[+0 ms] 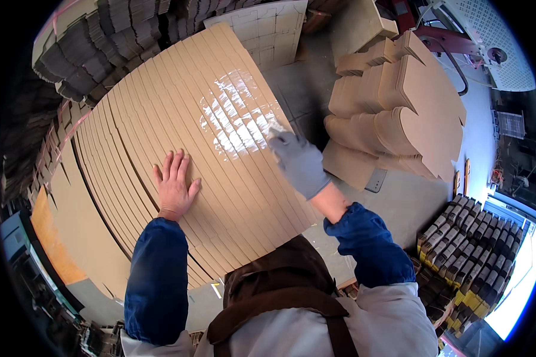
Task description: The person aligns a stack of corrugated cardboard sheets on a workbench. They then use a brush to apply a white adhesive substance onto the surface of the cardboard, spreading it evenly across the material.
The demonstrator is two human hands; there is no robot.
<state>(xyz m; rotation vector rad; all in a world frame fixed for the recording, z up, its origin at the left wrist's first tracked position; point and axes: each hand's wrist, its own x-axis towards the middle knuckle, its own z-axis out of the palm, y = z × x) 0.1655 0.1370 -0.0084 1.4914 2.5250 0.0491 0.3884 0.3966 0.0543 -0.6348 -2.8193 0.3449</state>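
Note:
A large fanned row of overlapping brown cardboard sheets [119,137] spreads in front of me, their edges forming narrow strips. My left hand [175,183] is bare and lies flat on the sheets, fingers stretched out. A glossy, streaky white patch [235,116] runs across several strips near the right side. At the right edge of that patch is my right hand [298,162], in a grey glove. Its fingers are curled around a small pale thing [275,127], which is mostly hidden and too blurred to name.
Stacks of die-cut brown cardboard [393,107] stand to the right. Grey cardboard piles [101,47] line the far left, beside a pale panel with cut lines [268,30]. At the lower right sit rows of dark bundled blocks [467,238]. A white perforated machine part [488,35] fills the far right corner.

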